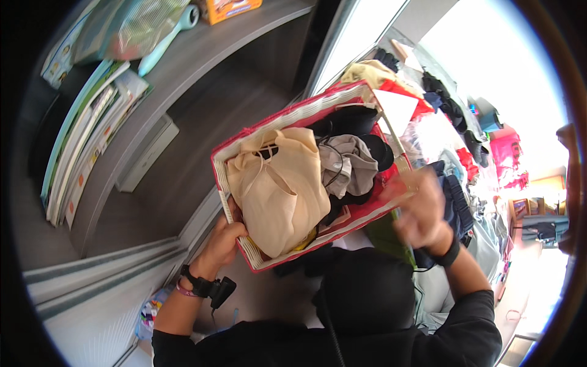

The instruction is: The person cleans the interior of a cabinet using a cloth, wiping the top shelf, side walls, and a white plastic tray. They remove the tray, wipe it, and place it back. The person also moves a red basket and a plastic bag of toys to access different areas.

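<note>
A white woven basket (221, 183) with red trim is tilted in front of me. My left hand (224, 238) grips its near left end, the thumb over the rim. At the right end my right hand (419, 206) is blurred; whether it holds the rim or only lies beside it cannot be told. Inside lie a beige fabric hat (279, 197) with a tie cord, a crumpled grey cloth item (351, 165) and black caps (348, 120). Something yellow shows beneath the beige hat.
To the left is a dark wooden shelf unit (197, 64) with upright books (87, 137), a light blue handled item (165, 46) and a white box (146, 153). A sliding door track (110, 261) runs below it. Piled clothes (454, 197) lie at the right. A plastic bag (149, 314) stands lower left.
</note>
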`<action>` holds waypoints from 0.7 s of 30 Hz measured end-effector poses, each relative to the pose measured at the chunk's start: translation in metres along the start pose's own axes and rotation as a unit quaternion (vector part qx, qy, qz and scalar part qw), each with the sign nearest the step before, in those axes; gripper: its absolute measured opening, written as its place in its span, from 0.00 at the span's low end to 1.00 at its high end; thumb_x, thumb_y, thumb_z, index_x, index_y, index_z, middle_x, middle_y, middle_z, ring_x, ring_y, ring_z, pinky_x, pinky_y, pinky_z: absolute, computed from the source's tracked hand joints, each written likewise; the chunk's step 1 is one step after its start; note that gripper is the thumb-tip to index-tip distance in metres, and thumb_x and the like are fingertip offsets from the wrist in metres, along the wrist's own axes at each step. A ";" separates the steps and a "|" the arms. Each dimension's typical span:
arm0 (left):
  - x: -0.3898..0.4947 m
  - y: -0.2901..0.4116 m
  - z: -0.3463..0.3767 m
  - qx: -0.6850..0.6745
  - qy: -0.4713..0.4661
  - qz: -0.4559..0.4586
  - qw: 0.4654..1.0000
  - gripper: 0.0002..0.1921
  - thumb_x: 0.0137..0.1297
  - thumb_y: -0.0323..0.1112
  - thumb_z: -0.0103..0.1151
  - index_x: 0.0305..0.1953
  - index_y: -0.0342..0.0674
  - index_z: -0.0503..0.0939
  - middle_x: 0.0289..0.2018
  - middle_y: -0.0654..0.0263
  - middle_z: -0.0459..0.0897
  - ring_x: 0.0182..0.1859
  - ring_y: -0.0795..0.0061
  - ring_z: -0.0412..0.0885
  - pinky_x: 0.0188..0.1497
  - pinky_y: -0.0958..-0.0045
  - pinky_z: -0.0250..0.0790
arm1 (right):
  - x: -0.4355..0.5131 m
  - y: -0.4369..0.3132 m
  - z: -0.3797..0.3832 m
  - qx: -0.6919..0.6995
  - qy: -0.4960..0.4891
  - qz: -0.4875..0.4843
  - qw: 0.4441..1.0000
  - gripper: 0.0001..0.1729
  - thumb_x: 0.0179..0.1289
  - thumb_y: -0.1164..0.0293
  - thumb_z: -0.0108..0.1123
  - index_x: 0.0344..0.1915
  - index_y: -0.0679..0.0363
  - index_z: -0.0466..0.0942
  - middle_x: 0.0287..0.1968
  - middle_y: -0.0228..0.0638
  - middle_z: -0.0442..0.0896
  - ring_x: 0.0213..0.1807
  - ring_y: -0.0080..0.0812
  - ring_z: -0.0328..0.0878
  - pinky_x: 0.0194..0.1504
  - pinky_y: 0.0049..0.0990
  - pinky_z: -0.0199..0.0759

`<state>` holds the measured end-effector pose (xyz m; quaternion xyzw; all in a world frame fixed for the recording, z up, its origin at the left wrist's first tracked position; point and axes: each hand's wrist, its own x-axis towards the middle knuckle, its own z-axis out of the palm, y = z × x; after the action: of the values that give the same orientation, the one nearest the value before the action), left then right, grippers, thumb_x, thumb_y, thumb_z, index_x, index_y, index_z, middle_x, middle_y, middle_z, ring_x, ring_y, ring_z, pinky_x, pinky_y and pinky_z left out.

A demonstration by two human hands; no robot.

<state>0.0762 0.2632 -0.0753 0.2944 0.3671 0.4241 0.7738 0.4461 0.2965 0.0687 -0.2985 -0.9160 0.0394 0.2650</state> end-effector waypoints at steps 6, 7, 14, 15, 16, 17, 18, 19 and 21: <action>-0.049 -0.003 -0.020 0.104 0.076 0.035 0.991 0.49 0.50 0.17 0.44 0.79 0.36 0.45 0.75 0.59 0.59 0.75 0.68 0.58 0.73 0.71 0.54 | 0.061 0.133 0.044 0.317 0.009 0.478 0.819 0.21 0.76 0.62 0.55 0.56 0.69 0.77 0.51 0.40 0.84 0.46 0.30 0.80 0.52 0.28 0.73; -0.059 -0.008 -0.024 0.118 0.088 0.049 0.988 0.49 0.50 0.18 0.44 0.79 0.36 0.45 0.74 0.58 0.59 0.75 0.68 0.58 0.73 0.71 0.54 | 0.070 0.146 0.060 0.415 -0.053 0.511 0.750 0.21 0.76 0.61 0.54 0.55 0.69 0.77 0.51 0.41 0.84 0.46 0.30 0.81 0.50 0.28 0.75; -0.119 -0.030 -0.040 0.088 0.164 0.001 0.983 0.48 0.50 0.19 0.45 0.78 0.35 0.47 0.73 0.59 0.61 0.73 0.69 0.60 0.71 0.73 0.55 | 0.094 0.132 0.157 0.631 -0.192 0.553 0.510 0.16 0.72 0.76 0.53 0.56 0.71 0.72 0.51 0.45 0.83 0.47 0.35 0.84 0.47 0.33 0.81; -0.121 -0.031 -0.037 0.094 0.169 -0.011 0.981 0.48 0.50 0.19 0.45 0.78 0.35 0.48 0.73 0.60 0.62 0.73 0.69 0.60 0.71 0.73 0.55 | 0.097 0.130 0.159 0.607 -0.147 0.569 0.535 0.18 0.70 0.78 0.52 0.58 0.72 0.71 0.52 0.46 0.83 0.48 0.37 0.83 0.50 0.34 0.81; -0.125 -0.032 -0.040 0.091 0.145 0.012 0.985 0.48 0.51 0.20 0.45 0.78 0.35 0.48 0.72 0.60 0.62 0.72 0.70 0.60 0.71 0.73 0.55 | 0.101 0.126 0.164 0.592 -0.096 0.572 0.560 0.20 0.68 0.80 0.52 0.59 0.74 0.70 0.53 0.48 0.82 0.50 0.39 0.83 0.54 0.34 0.80; -0.127 -0.033 -0.040 0.101 0.172 -0.032 0.979 0.47 0.51 0.20 0.46 0.78 0.35 0.48 0.72 0.61 0.63 0.71 0.71 0.61 0.70 0.74 0.56 | 0.103 0.124 0.167 0.584 -0.058 0.574 0.571 0.22 0.67 0.82 0.52 0.61 0.75 0.69 0.54 0.49 0.82 0.52 0.41 0.83 0.58 0.35 0.79; -0.126 -0.036 -0.040 0.102 0.173 -0.043 0.979 0.47 0.51 0.20 0.46 0.78 0.35 0.48 0.71 0.61 0.63 0.70 0.71 0.62 0.70 0.74 0.56 | 0.106 0.125 0.167 0.620 -0.054 0.512 0.592 0.27 0.63 0.86 0.48 0.64 0.74 0.67 0.60 0.48 0.79 0.57 0.40 0.80 0.64 0.35 0.74; -0.127 -0.038 -0.040 0.108 0.175 -0.042 0.978 0.47 0.51 0.20 0.46 0.78 0.35 0.49 0.70 0.62 0.64 0.70 0.72 0.62 0.69 0.75 0.56 | 0.107 0.126 0.168 0.646 -0.054 0.468 0.601 0.33 0.59 0.91 0.45 0.67 0.73 0.65 0.65 0.47 0.76 0.63 0.39 0.78 0.69 0.34 0.69; -0.128 -0.045 -0.036 0.074 0.194 -0.041 0.977 0.46 0.51 0.21 0.47 0.77 0.35 0.51 0.67 0.63 0.67 0.67 0.72 0.64 0.68 0.75 0.57 | 0.105 0.129 0.167 0.664 -0.031 0.388 0.638 0.35 0.57 0.92 0.45 0.68 0.71 0.66 0.66 0.43 0.77 0.65 0.37 0.76 0.70 0.33 0.67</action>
<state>0.0186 0.1360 -0.0891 0.2478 0.5522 0.4129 0.6806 0.3573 0.4766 -0.0556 -0.3688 -0.4507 0.7459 0.3232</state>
